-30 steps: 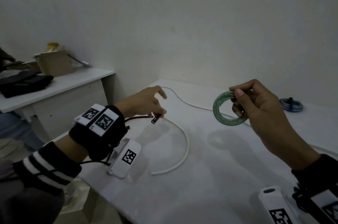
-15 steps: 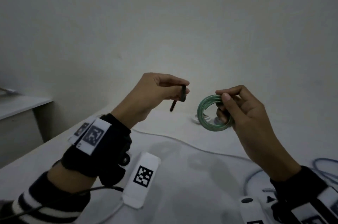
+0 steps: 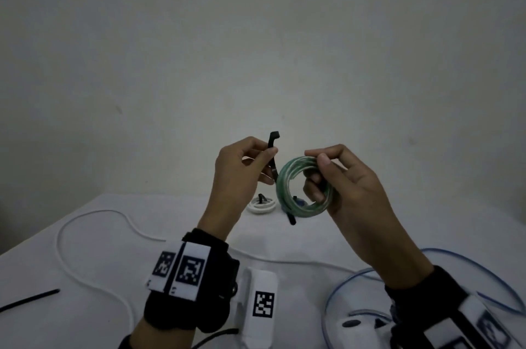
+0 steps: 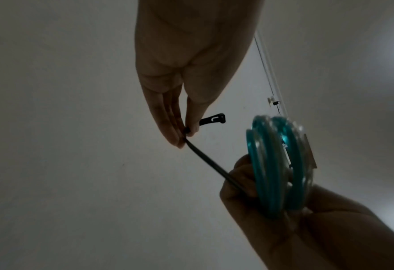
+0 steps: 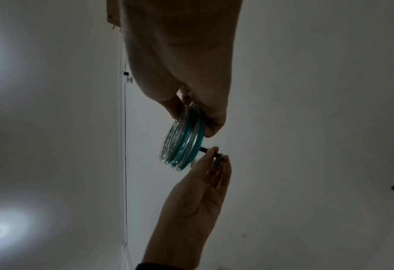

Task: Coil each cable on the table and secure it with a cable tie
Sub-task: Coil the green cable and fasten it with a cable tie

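My right hand [image 3: 316,160] holds a small green coiled cable [image 3: 284,186] upright above the table, thumb and fingers curled round its upper right side. My left hand [image 3: 267,153] pinches a black cable tie [image 3: 272,143] near its head, just left of the coil. The tie's strap runs down past the coil's left edge and its tip shows below the coil. In the left wrist view the tie [image 4: 205,157] slants from my left fingers [image 4: 175,135] to the coil [image 4: 276,164]. The right wrist view shows the coil [image 5: 182,142] edge-on.
On the white table [image 3: 199,240] lie a loose white cable [image 3: 94,234], a loose blue cable [image 3: 353,283] at the right, a tied white coil [image 3: 261,205] at the back, and a spare black tie [image 3: 28,299] at the front left.
My left hand lifted the black tie off the table and brought it up to the green coil. The right hand kept hold of the coil; my view turned right.
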